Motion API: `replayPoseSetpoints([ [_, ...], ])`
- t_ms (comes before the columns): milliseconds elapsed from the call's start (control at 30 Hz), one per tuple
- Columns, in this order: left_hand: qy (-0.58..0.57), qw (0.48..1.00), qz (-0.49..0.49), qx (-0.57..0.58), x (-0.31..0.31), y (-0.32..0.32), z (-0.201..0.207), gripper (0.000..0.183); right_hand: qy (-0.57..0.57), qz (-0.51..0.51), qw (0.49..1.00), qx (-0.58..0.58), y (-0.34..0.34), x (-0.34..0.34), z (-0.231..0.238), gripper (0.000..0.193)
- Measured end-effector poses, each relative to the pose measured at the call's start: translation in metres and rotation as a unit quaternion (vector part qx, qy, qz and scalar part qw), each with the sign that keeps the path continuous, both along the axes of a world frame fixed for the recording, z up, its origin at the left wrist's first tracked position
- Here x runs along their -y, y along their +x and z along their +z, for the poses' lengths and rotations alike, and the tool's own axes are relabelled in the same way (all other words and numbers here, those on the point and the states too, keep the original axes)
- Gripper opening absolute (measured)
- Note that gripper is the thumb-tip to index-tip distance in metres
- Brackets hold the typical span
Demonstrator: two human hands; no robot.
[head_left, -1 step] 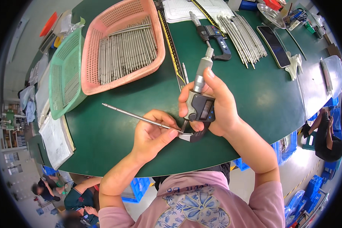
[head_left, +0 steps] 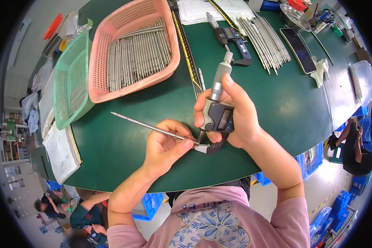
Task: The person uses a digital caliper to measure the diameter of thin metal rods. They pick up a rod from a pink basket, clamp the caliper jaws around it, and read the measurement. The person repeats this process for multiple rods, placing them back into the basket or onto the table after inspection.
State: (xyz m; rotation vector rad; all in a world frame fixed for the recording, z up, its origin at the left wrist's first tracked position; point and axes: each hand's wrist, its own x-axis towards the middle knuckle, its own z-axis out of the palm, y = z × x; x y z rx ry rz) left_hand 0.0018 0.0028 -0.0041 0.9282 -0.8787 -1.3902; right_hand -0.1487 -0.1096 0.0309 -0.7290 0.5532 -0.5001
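Observation:
Closed around a digital micrometer [head_left: 219,113], my right hand [head_left: 242,111] has its thumb up along the grey barrel. The micrometer's jaws point toward me, at the lower end of its frame. My left hand [head_left: 166,149] pinches a slim metal rod [head_left: 140,124] between thumb and fingers. One end of the rod sits at the micrometer's jaws; whether both faces touch it is too small to tell. The other end sticks out to the upper left, over the green table [head_left: 285,120].
A pink basket [head_left: 133,93] full of metal rods stands at the upper left, beside a green basket [head_left: 62,99]. Toward the back lie a second micrometer [head_left: 239,45], a row of rods [head_left: 266,43] and a phone [head_left: 297,51]. Papers [head_left: 62,153] rest at the left edge.

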Motion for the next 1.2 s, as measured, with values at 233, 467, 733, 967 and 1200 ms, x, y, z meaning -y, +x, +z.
replayPoseSetpoints([
  [233, -0.006, 0.999, -0.014, -0.036, 0.0005, -0.0007, 0.0034, 0.017, 0.032, 0.006, 0.999, 0.003, 0.0019, 0.0006, 0.0016, 0.064],
  [467, -0.022, 0.998, -0.03, -0.046, 0.0002, 0.001, 0.0055, 0.018, 0.084, 0.028, 0.996, 0.027, 0.0003, 0.003, -0.0005, 0.066],
  [733, -0.028, 0.998, -0.047, -0.038, 0.0011, 0.0014, 0.0047, 0.019, 0.061, 0.028, 0.998, -0.001, 0.0, 0.0026, -0.002, 0.063],
  [967, -0.024, 0.997, -0.052, -0.042, 0.0012, 0.0014, 0.0064, 0.016, 0.038, 0.024, 0.999, -0.005, 0.001, 0.0014, -0.0017, 0.062],
  [1200, -0.01, 0.999, -0.02, -0.04, -0.0017, 0.0027, 0.0075, 0.015, 0.06, 0.03, 0.998, 0.008, 0.0011, -0.0013, 0.0039, 0.065],
])
